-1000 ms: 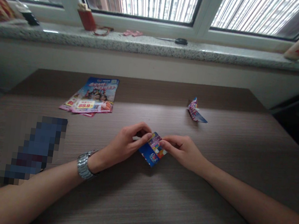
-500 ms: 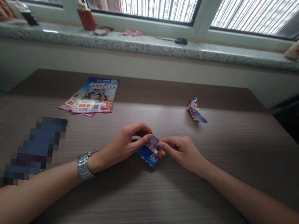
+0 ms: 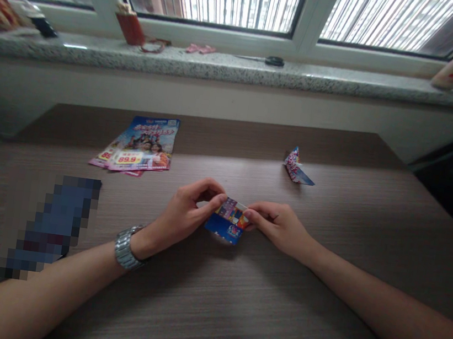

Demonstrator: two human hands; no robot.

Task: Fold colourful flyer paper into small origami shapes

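A small folded piece of printed paper [image 3: 225, 222], blue along its lower part and multicoloured above, is held up between both hands near the middle of the table. My left hand [image 3: 194, 207], with a metal watch [image 3: 128, 246] on the wrist, pinches its upper left corner between thumb and fingers. On the opposite side, my right hand [image 3: 277, 226] grips the right edge the same way. Some fingertips are hidden behind the paper. Farther back on the right stands a folded paper figure [image 3: 297, 167] with pointed ends.
Several flyers [image 3: 141, 147] lie stacked at the back left of the wooden table [image 3: 208, 311]. A pixelated dark blue object [image 3: 54, 225] rests beside my left forearm. On the granite sill [image 3: 222, 72] are scissors [image 3: 272, 61], a red case [image 3: 130, 28] and pink items [image 3: 200, 49].
The folded paper has risen slightly and turned, so its lower edge is more level. Both hands have moved with it, the left a little to the left and the right slightly outward.
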